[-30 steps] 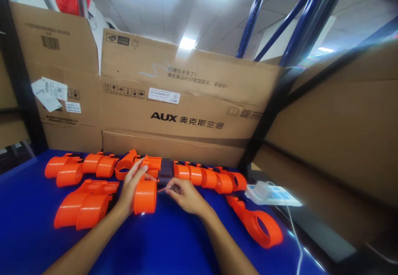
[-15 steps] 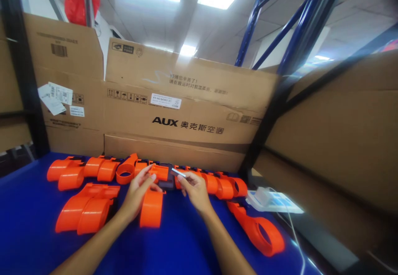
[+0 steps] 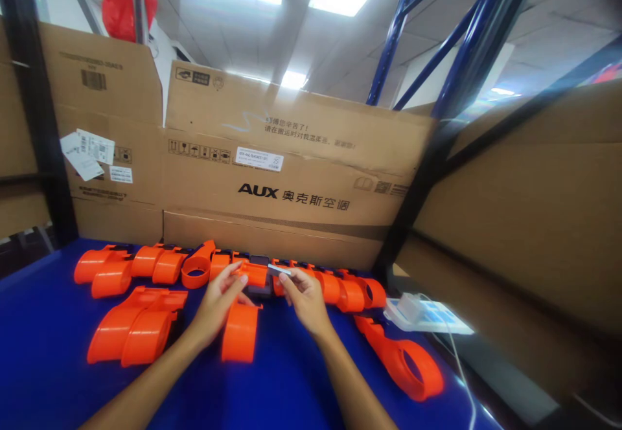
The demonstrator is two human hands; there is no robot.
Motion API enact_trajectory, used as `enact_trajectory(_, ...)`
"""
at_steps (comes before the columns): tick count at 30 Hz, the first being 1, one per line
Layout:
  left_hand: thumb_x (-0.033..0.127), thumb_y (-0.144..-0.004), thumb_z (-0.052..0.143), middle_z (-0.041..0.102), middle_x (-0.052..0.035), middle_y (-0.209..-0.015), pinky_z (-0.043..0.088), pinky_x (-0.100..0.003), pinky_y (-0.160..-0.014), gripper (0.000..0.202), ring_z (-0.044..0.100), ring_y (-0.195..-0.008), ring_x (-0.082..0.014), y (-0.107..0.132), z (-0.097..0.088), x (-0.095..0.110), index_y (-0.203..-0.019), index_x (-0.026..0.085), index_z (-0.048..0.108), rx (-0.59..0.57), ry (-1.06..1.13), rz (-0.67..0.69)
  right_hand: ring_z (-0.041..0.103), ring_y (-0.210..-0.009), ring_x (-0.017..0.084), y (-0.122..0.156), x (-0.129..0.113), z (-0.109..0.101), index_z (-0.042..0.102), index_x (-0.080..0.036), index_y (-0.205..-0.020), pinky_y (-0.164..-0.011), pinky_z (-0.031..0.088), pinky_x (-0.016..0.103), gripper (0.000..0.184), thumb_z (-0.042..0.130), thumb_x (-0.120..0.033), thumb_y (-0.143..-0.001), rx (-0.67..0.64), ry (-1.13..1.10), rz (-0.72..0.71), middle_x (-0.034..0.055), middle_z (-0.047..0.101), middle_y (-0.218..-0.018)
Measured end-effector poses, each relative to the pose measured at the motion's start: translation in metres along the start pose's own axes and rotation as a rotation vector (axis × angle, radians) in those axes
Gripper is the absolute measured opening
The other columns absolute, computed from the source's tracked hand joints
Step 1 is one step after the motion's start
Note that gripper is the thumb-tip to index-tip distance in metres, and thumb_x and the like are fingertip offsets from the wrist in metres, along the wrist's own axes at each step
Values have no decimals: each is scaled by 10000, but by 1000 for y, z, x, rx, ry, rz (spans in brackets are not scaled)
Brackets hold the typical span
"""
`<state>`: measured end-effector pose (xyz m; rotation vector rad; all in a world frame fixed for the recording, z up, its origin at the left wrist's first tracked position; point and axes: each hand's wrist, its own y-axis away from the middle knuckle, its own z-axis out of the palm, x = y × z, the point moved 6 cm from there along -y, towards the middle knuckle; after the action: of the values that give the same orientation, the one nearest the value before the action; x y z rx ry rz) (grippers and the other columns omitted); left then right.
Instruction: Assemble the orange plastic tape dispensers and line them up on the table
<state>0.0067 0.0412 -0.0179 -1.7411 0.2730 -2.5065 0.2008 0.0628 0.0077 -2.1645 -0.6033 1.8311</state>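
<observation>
My left hand is closed on an orange plastic tape dispenser. The dispenser's round body hangs below my fingers, and its flat upper end points right. Between the thumb and fingers of my right hand is a thin, silvery metal strip, held level. The strip's left tip is close to the dispenser's upper end; I cannot tell whether they touch. Behind both lies a dark flat object, partly covered by the dispenser.
Several orange dispensers line the back of the blue tabletop. More lie at front left and right. A white power strip with a cable sits at the right edge. A cardboard sheet stands behind.
My left hand and the dispenser have shifted slightly right, bringing its upper end nearer the metal strip. My right hand has barely moved.
</observation>
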Motion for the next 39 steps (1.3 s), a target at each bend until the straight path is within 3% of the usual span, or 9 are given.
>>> enact_trajectory(7,553,-725,730,680,-24,-618,445,-256,-550,844,649,-540,-192,0,-3,-5,-1407,132,465,9,-22,-36,366,-474,92,3,-7,3,565,-195,-776,-416,289,205,385,611,-568,-858,3,37,-15,-46,449,-564)
enact_trajectory(13,543,-774,697,696,-46,-605,427,-243,-542,851,612,-529,-173,2,0,-8,-1456,125,408,-28,-27,-64,387,-482,98,3,-3,0,516,-203,-716,-421,302,209,423,605,-594,-848,29,14,10,-36,460,-565)
enact_trajectory(20,541,-785,689,700,-48,-615,433,-262,-553,816,618,-555,-193,1,-2,-9,-1444,130,437,-24,-70,-34,448,-600,122,2,-6,-1,547,-186,-709,-565,385,232,395,644,-545,-840,51,63,-57,-22,500,-644)
enact_trajectory(25,538,-758,715,685,-36,-605,427,-258,-540,803,610,-539,-185,1,-3,-4,-1400,114,486,-11,-69,-24,513,-678,148,3,-11,6,538,-194,-709,-656,419,253,353,634,-493,-871,-32,43,-90,-11,518,-692)
enact_trajectory(30,525,-726,745,656,-10,-558,390,-235,-489,769,569,-473,-154,1,-5,-2,-1349,124,541,3,-21,-51,450,-640,136,4,-17,2,550,-193,-718,-582,370,231,352,595,-492,-897,-140,172,-79,-14,512,-680)
enact_trajectory(34,481,-719,766,660,-10,-583,394,-231,-491,698,575,-478,-143,-1,-3,-6,-1301,136,593,-52,-71,-36,407,-603,122,5,-19,0,555,-187,-688,-543,323,225,355,602,-469,-899,-223,279,-76,-26,498,-652)
enact_trajectory(39,478,-765,734,690,-23,-714,417,-235,-510,655,620,-522,-148,2,3,-10,-1320,172,569,-104,-94,-28,442,-612,116,4,-12,7,584,-179,-733,-544,368,220,324,612,-461,-891,-165,218,-71,-18,521,-677)
